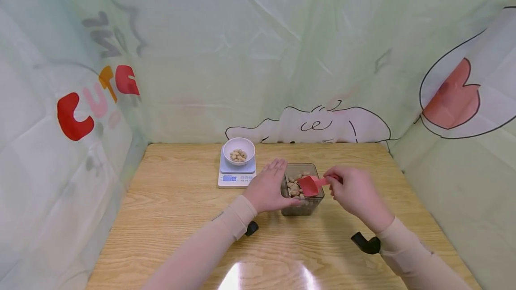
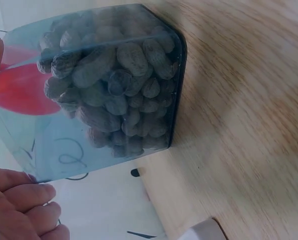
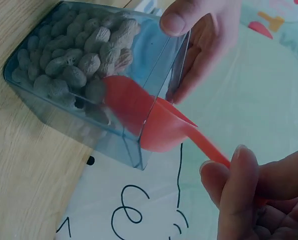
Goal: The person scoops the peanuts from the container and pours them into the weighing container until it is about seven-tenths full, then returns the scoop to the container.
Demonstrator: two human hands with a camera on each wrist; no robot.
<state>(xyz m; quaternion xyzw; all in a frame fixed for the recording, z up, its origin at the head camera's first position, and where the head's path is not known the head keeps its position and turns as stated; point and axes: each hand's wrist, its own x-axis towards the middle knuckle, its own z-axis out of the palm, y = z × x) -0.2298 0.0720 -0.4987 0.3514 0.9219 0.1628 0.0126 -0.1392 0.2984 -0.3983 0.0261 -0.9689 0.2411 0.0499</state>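
Note:
A clear, grey-tinted plastic container [image 1: 302, 209] stands upright on the table, partly filled with unshelled peanuts [image 3: 74, 60]. My left hand [image 1: 268, 187] holds it by the upper rim, the thumb over the near side and the fingers along the left side. In my right hand [image 1: 354, 191] is the handle of a red scoop [image 1: 308, 186], pinched between thumb and fingers. The scoop's head reaches inside the container, its tip against the peanuts in the right wrist view. Whether peanuts lie in the scoop I cannot tell.
Left of the container, a white bowl [image 1: 247, 144] with several peanuts sits on a digital kitchen scale [image 1: 238, 181] whose display is lit. Printed fabric curtains [image 1: 193, 57] stand at the back and both sides of the wooden table [image 1: 169, 218].

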